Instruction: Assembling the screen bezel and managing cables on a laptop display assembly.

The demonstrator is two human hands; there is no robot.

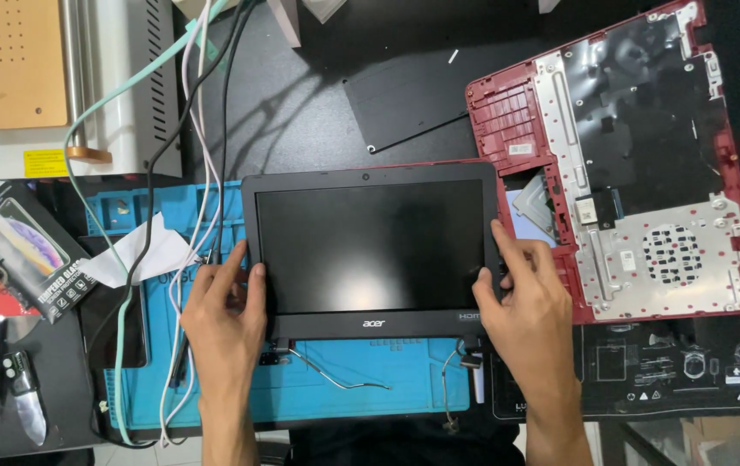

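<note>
Bench: a dark worktop (318, 112) is seen from above, with a blue repair mat (344, 388) laid nearest.
Left hand (225, 315): fingers curled round the left edge of the detached laptop screen (370, 246), lightly gripped.
Right hand (525, 302): clasped on the right edge, equally near.
Screen: laid flat between both hands, long axis left-right.
Further back: red laptop base shell (629, 164), cables (206, 103).

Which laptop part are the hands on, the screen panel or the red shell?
The screen panel: left hand and right hand grip its side edges. The red shell lies untouched to its right.
</note>
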